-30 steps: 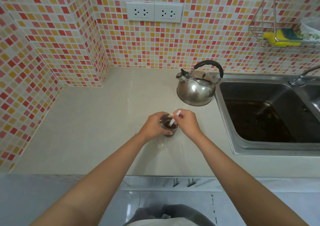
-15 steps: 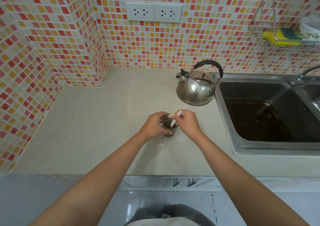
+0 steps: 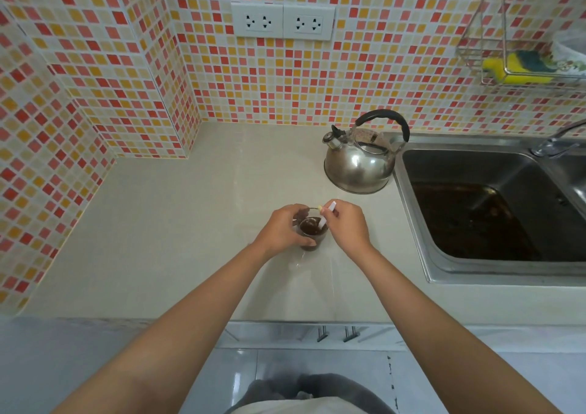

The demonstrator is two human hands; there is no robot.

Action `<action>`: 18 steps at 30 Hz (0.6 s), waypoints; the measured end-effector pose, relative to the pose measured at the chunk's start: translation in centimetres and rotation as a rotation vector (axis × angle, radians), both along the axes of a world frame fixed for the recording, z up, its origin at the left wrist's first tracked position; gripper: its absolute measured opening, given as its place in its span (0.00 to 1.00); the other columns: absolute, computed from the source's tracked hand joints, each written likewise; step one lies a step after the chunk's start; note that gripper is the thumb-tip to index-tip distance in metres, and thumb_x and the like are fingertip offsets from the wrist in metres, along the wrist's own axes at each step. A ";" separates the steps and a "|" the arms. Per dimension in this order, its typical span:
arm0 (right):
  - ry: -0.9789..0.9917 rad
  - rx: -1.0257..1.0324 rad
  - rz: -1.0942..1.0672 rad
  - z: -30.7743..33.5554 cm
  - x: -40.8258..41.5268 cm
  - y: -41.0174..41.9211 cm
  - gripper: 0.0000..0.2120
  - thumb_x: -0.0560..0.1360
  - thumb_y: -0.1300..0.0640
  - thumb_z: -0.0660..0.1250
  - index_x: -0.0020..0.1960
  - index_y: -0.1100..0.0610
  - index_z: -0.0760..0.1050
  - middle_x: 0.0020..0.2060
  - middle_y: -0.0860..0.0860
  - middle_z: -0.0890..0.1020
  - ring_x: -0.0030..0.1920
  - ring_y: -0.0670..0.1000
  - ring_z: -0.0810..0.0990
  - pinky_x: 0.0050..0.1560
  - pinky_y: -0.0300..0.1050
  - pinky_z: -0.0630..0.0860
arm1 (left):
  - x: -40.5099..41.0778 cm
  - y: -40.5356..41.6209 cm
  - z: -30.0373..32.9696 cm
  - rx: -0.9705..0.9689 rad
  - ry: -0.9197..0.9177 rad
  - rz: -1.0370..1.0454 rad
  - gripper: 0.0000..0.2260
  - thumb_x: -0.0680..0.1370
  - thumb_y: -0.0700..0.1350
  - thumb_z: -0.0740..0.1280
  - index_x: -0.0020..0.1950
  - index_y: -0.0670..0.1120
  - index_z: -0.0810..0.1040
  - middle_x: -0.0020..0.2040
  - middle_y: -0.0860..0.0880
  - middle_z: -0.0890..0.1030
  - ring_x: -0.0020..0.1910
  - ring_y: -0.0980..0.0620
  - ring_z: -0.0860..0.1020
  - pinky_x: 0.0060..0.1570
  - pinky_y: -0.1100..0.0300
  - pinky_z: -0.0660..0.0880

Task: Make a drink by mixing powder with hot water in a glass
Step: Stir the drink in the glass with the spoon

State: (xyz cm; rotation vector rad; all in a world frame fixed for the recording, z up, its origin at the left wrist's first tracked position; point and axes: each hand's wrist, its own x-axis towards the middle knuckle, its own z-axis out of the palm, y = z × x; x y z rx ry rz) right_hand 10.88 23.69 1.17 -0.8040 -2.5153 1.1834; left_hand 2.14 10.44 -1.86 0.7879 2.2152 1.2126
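A small clear glass (image 3: 312, 232) with dark brown drink in it stands on the beige counter (image 3: 190, 223). My left hand (image 3: 283, 229) wraps around the glass from the left. My right hand (image 3: 347, 225) pinches a thin white stirrer (image 3: 326, 215), whose lower end dips into the drink. A steel kettle (image 3: 358, 163) with a black handle stands behind the glass, spout pointing left.
A steel sink (image 3: 494, 210) with dark water lies to the right, a tap (image 3: 555, 142) at its back. A wire rack (image 3: 520, 61) with a yellow sponge hangs on the tiled wall. Two sockets (image 3: 283, 22) sit above the counter. The counter's front edge runs below my forearms.
The stirrer's top end has shifted slightly within the glass as my right hand moves it. My left hand and the glass stay in place.
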 end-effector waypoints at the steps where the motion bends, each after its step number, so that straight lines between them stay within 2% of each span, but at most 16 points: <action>1: -0.006 -0.013 0.001 0.0 0.0 0.0 0.11 0.76 0.57 0.66 0.36 0.59 0.78 0.27 0.50 0.76 0.33 0.54 0.76 0.36 0.45 0.70 | 0.0 0.0 0.0 0.005 0.001 0.000 0.34 0.59 0.40 0.82 0.63 0.45 0.76 0.56 0.51 0.79 0.55 0.54 0.78 0.58 0.66 0.72; 4: 0.018 -0.095 0.075 0.2 -0.2 -0.3 0.08 0.75 0.58 0.67 0.39 0.59 0.80 0.29 0.53 0.79 0.33 0.54 0.77 0.38 0.46 0.73 | -0.1 0.0 0.0 0.013 -0.004 0.000 0.32 0.59 0.40 0.82 0.61 0.47 0.77 0.55 0.52 0.79 0.54 0.54 0.79 0.57 0.66 0.73; 9: 0.000 0.065 0.026 0.2 0.0 0.1 0.12 0.76 0.57 0.65 0.38 0.63 0.78 0.32 0.58 0.81 0.36 0.59 0.79 0.38 0.49 0.75 | 0.0 0.0 -0.1 0.005 -0.001 0.006 0.33 0.59 0.41 0.82 0.62 0.46 0.76 0.55 0.53 0.78 0.53 0.55 0.78 0.53 0.72 0.71; 14: 0.014 -0.090 0.096 0.6 -0.7 -0.7 0.10 0.75 0.58 0.67 0.39 0.62 0.81 0.29 0.54 0.79 0.32 0.53 0.77 0.39 0.47 0.75 | -0.1 0.0 -0.1 0.021 0.004 -0.005 0.31 0.59 0.41 0.82 0.60 0.46 0.78 0.54 0.52 0.80 0.54 0.54 0.79 0.59 0.63 0.74; 18: -0.003 0.046 0.099 0.5 -0.5 -0.4 0.11 0.76 0.58 0.65 0.39 0.62 0.79 0.32 0.57 0.81 0.36 0.57 0.78 0.39 0.49 0.74 | -0.1 0.0 -0.1 0.015 0.009 -0.001 0.33 0.59 0.41 0.82 0.62 0.45 0.77 0.56 0.50 0.79 0.55 0.53 0.79 0.58 0.64 0.74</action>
